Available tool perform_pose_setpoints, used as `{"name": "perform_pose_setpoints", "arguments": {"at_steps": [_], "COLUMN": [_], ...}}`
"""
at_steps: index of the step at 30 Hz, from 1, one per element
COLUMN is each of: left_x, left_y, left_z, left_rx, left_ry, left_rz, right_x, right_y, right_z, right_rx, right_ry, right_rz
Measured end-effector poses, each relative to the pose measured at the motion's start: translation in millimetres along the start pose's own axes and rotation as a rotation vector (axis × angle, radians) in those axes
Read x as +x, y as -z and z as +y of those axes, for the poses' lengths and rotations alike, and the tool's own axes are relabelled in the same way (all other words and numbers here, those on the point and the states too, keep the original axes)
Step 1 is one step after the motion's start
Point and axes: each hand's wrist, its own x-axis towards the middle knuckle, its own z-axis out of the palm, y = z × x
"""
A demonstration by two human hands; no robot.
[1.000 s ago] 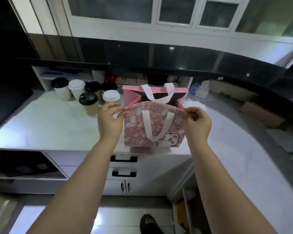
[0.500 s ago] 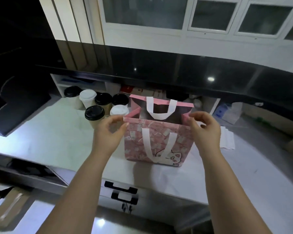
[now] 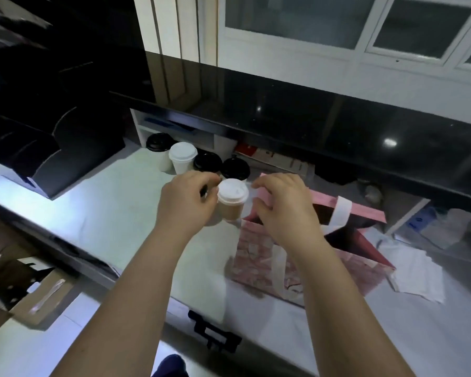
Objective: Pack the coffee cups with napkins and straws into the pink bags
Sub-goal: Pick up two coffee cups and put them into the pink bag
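Head view, the only one on offer, and the pink bag [image 3: 259, 257] stands mouth-open on the pale counter [image 3: 114, 213], its white handles drooping over the rim and its dark inside showing at the right; just beside its left corner sits a brown cup with a white lid [image 3: 232, 200], upright, and that looks like the first one up for packing; the left hand [image 3: 186, 198] is beside that cup on its left, fingers curled inward with something dark half hidden under them, likely another lid, though whether the hand actually grips anything I cannot tell; the right hand [image 3: 283, 210] hovers over the bag's near-left corner, fingers bent in a loose claw, not spread flat, and whether they pinch the rim is blurred, so no call there either; behind, a row of four more cups [image 3: 182, 156] waits near the back shelf, black lids and white lids mixed; loose white napkins [image 3: 416, 270] lie on the counter to the right of the bag; straws I cannot pick out; my read is the bag is ready and the loading step is just opening; the next move calls for a firm wrap round the cup's body, not the lid, a straight lift, and a level drop through the open mouth clear of those handles.
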Motion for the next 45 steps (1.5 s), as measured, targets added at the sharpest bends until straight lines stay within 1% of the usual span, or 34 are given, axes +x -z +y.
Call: {"name": "perform_pose_setpoints", "arguments": {"at_steps": [4,7,11,13,15,17,20,23,26,28,31,35,38,41,45], "left_x": [23,42,58,64,70,77,85,90,93,95,103,139,170,192,200], "left_y": [14,21,20,16,11,8,2,-6,-15,-20,-18,-1,9,8,-2], "left_z": [-42,-82,-143,-171,-195,-215,-236,-249,-255,-257,-255,-228,-186,-138,-77], "left_rx": [0.006,0.07,0.166,0.174,0.173,0.174,0.168,0.158,0.153,0.135,0.104,0.016,-0.018,-0.005,-0.026], "left_ry": [0.02,0.038,0.051,0.069,0.077,0.062,0.03,-0.005,-0.039,-0.054,-0.067,-0.14,-0.287,-0.426,-0.537], "left_rz": [0.037,-0.03,-0.173,-0.233,-0.291,-0.33,-0.368,-0.406,-0.449,-0.475,-0.459,-0.389,-0.368,-0.349,-0.364], "right_x": [39,65,101,119,130,134,134,138,140,139,137,145,146,138,124], "right_y": [-21,-45,-88,-112,-138,-163,-195,-215,-227,-230,-220,-165,-111,-66,-18], "right_z": [-33,-63,-100,-109,-107,-99,-90,-86,-84,-86,-93,-99,-94,-84,-61], "right_rx": [-0.026,-0.084,-0.137,-0.185,-0.222,-0.222,-0.214,-0.223,-0.19,-0.162,-0.147,-0.152,-0.16,-0.123,-0.149], "right_ry": [0.057,0.068,0.029,-0.014,-0.096,-0.185,-0.265,-0.298,-0.341,-0.361,-0.346,-0.256,-0.207,-0.249,-0.325], "right_rz": [-0.047,-0.097,-0.166,-0.261,-0.39,-0.481,-0.507,-0.481,-0.42,-0.397,-0.36,-0.203,-0.087,0.022,0.073]}}
